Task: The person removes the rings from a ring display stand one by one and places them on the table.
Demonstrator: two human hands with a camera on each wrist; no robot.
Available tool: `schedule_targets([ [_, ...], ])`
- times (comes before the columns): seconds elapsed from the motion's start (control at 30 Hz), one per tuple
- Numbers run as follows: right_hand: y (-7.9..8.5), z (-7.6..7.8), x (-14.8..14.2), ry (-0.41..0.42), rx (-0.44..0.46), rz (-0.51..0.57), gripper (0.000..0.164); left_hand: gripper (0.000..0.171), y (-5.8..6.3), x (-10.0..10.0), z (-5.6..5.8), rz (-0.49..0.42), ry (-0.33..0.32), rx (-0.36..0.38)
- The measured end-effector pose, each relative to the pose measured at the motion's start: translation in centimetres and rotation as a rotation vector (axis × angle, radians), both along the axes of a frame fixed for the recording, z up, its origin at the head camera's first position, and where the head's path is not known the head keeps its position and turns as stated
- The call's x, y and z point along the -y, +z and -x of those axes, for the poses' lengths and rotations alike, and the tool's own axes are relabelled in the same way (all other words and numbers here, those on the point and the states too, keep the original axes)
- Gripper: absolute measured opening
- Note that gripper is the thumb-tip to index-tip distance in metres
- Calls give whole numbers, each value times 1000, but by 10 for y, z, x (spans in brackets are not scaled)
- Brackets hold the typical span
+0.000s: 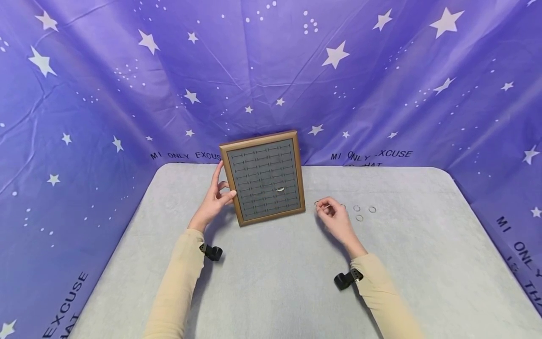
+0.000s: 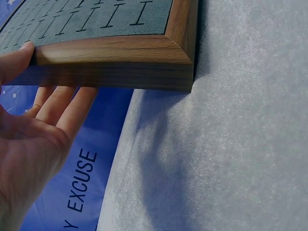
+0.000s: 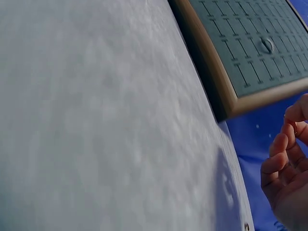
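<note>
A wood-framed ring display board (image 1: 267, 162) with a grey slotted pad stands tilted on the table. My left hand (image 1: 215, 200) holds its left edge, thumb at the front and fingers behind; the left wrist view shows this grip on the wooden side (image 2: 115, 53). One silver ring (image 1: 280, 189) sits in a slot low on the pad, also visible as a ring (image 3: 267, 45) in the right wrist view. To the right of the board, my right hand (image 1: 336, 220) pinches a small thin ring (image 1: 316, 204) at its fingertips, mostly hidden by the fingers.
Several loose rings lie on the table right of my right hand, among them one ring (image 1: 372, 209) farthest right and another ring (image 1: 359, 218) nearer me. The grey table (image 1: 271, 278) meets a purple star-printed cloth (image 1: 254, 61) at the back and sides.
</note>
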State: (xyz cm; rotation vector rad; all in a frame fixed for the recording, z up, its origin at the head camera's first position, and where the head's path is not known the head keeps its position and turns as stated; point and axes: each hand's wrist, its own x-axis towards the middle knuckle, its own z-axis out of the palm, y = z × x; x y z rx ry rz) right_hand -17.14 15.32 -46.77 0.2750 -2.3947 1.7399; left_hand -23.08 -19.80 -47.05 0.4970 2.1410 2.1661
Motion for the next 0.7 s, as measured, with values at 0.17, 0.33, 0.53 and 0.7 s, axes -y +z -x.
schedule_targets([
  [0.17,-4,-1,-16,-47,11,52,7,93,-1,1,0,2,3,1],
  [0.33,-4,-3,-30,-74,-10,66,6,93,-1,1,1,-12,-12,-30],
  [0.53,-3,-5,-45,-88,-7,44,7,94,0,0,0,-5,-6,-13],
  [0.7,-5,-8,-58,-99,8,21,8,95,2,-1,-1,-8,-3,6],
])
